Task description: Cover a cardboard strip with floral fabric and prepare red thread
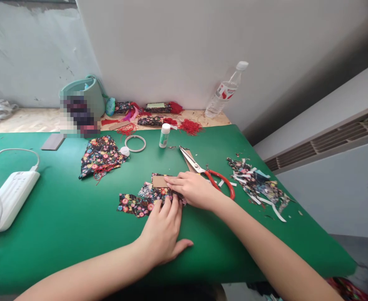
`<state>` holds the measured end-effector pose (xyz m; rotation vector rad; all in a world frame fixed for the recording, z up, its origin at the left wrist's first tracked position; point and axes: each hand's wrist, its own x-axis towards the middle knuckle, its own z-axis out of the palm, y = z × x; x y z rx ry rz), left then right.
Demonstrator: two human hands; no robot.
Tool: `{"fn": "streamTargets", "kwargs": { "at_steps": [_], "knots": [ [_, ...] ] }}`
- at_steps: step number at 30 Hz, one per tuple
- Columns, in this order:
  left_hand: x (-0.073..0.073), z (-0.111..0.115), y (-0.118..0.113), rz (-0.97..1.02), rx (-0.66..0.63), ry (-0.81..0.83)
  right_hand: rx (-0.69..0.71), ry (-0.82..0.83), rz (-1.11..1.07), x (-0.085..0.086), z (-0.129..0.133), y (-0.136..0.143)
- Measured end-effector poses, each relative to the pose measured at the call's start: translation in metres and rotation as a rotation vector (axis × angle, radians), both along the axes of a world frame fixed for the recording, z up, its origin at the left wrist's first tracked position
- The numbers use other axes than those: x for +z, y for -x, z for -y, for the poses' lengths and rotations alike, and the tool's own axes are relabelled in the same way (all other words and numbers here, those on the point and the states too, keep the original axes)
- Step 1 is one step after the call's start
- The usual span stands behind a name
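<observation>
My left hand lies with fingers stretched out on black floral fabric, thumb apart on the green table top. My right hand rests its extended fingers on the right end of a small brown cardboard rectangle, which sits on the floral fabric. Part of the fabric is hidden under both hands. Just beyond my right hand, scissors with red handles lie partly open, over another cardboard strip. A glue stick stands upright farther back.
Fabric and paper scraps are heaped at the right. A floral fabric piece, a white cap and a ring lie at the back left. A power strip is at the left. A plastic bottle stands behind.
</observation>
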<state>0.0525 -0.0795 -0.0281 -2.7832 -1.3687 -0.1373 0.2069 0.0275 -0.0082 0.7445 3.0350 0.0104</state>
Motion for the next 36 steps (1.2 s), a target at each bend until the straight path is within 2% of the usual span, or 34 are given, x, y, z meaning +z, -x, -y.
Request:
{"fn": "streamTargets", "kwargs": {
  "at_steps": [8,13,17,19,24,26,30,36],
  "knots": [
    [-0.001,-0.015,0.007,0.021,-0.016,0.05,-0.063,0.009,-0.023,-0.002,-0.004,0.002],
    [0.0,-0.01,0.011,0.035,-0.02,0.066,-0.084,0.019,-0.027,-0.005,-0.003,0.001],
    [-0.002,-0.004,0.012,0.041,-0.007,0.018,-0.102,0.014,-0.047,-0.006,-0.002,0.0],
    [-0.004,-0.004,0.014,0.045,0.038,-0.024,-0.106,0.021,-0.06,-0.007,-0.002,0.0],
    [-0.002,-0.011,0.03,0.031,0.279,-0.083,-0.101,0.036,-0.096,-0.009,-0.002,0.0],
    [-0.001,-0.013,0.038,0.008,0.316,-0.098,-0.106,0.037,-0.111,-0.011,-0.002,-0.001],
    [-0.003,-0.007,0.049,-0.019,0.269,-0.111,-0.112,0.019,-0.142,-0.014,-0.002,-0.001],
    [-0.005,0.01,0.052,0.002,0.25,-0.164,-0.109,0.034,-0.131,-0.011,-0.002,0.001]
  ]
}}
